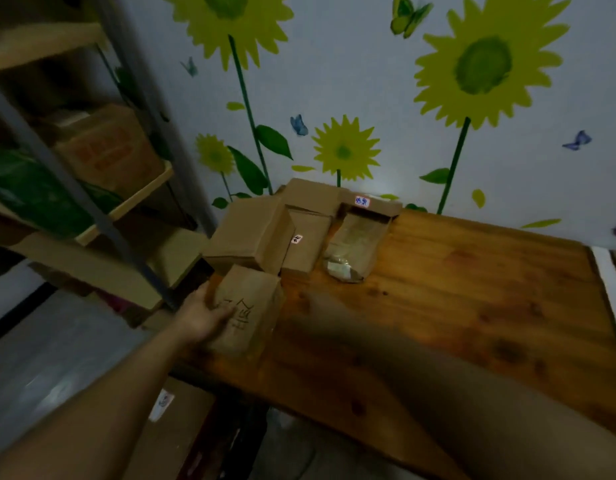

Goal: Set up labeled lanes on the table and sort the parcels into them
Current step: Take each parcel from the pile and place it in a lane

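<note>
A brown parcel point(251, 306) with dark handwriting on its face stands at the left edge of the wooden table point(472, 306). My left hand point(204, 315) grips its left side, fingers lying across the written face. My right hand point(313, 303) is a motion-blurred smear just right of the parcel, its fingers unreadable. Behind them, at the table's far left corner, cardboard boxes point(251, 230) are stacked together. One carries a white label point(362, 201) with blue writing, another a small white label point(297, 239). A clear-wrapped packet point(351, 251) lies in front of the labelled box.
A metal shelf rack point(92, 209) holding cartons stands close to the table's left side. A cardboard box point(175, 431) sits on the floor under the table's left edge. The sunflower wall runs along the table's far side.
</note>
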{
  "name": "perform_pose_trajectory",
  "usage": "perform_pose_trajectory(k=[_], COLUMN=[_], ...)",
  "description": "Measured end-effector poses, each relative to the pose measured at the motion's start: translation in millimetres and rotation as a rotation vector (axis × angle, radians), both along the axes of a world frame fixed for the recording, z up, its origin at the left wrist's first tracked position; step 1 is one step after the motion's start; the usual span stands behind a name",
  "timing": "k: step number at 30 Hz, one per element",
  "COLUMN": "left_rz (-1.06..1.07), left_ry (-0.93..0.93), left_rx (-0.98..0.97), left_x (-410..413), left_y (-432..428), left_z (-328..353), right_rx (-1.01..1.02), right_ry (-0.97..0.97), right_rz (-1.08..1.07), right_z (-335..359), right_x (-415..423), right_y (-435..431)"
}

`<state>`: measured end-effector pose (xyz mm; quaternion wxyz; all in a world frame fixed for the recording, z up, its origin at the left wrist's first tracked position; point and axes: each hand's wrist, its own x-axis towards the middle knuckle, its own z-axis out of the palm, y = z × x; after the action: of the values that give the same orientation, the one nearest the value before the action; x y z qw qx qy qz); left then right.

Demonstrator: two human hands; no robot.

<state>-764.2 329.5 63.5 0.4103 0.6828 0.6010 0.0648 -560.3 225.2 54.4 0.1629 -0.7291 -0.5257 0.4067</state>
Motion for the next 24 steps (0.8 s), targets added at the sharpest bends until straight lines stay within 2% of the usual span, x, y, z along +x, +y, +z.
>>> perform_pose_trajectory(k=[3,7,12,16,20,24], left_rz=[-0.035,-0.113,-0.256,-0.240,-0.196,-0.178], left_ry=[-0.038,-0.146,-0.132,-0.101,-0.218,-0.418], left_rx=[-0.174,-0.247,-0.131,-0.143,-0.247,-0.306], left_x=[-15,-21,-10,0,17,53], left_y=[15,20,13,3,-19,-55], left_z=[-24,-33,-23,-14,-17,-11], right_rx=[-0.057,-0.087,-0.043,0.005,0.137,0.281], right_ry=[0.169,0.325,0.361,0.466,0.506,0.454], right_rz=[-0.144,-0.245,-0.395,-0.492,-0.694,-0.733], right_z=[-19,-32,-25,-21,-10,11], right_x=[-39,-77,-86,-85,-69,-32], right_y=[4,4,-9,-31,-52,-83])
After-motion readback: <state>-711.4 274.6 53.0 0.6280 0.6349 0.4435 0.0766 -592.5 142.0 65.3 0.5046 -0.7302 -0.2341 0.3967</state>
